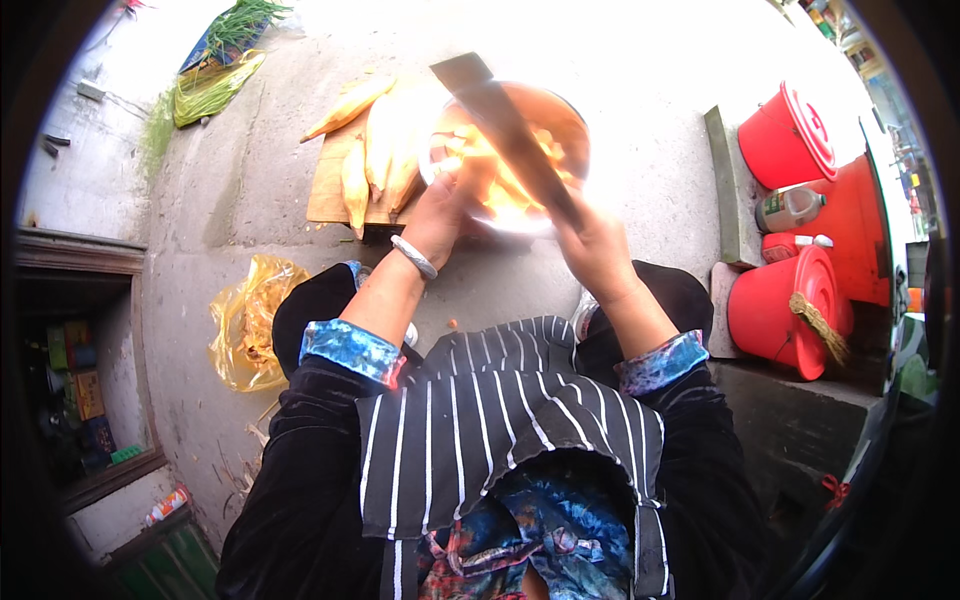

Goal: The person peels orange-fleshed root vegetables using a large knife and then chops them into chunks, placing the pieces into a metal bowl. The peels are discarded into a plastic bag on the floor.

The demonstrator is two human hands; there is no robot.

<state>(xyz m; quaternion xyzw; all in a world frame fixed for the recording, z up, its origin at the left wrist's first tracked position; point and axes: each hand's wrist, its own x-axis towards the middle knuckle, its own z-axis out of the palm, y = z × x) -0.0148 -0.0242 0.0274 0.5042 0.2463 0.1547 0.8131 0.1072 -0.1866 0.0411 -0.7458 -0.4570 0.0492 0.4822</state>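
Observation:
My right hand (594, 244) grips a broad-bladed kitchen knife (517, 142), blurred, its blade slanting up and left across a bowl (583, 135). My left hand (439, 217), with a silver bangle at the wrist, holds a blurred piece of orange root vegetable (477, 176) above the bowl's near left side. Cut pale-orange chunks (510, 196) lie inside the bowl, partly washed out by glare. Left of it, several peeled roots (379, 146), probably sweet potatoes, rest on a wooden cutting board (324, 191). My left fingertips are partly hidden.
A yellow plastic bag (251, 322) with scraps lies by my left knee. Green stalks (240, 30) and a green bag (214, 90) are at the far left wall. Two lidded red buckets (780, 139) and a plastic jug (789, 208) stand on the right, beside a stone slab (727, 187).

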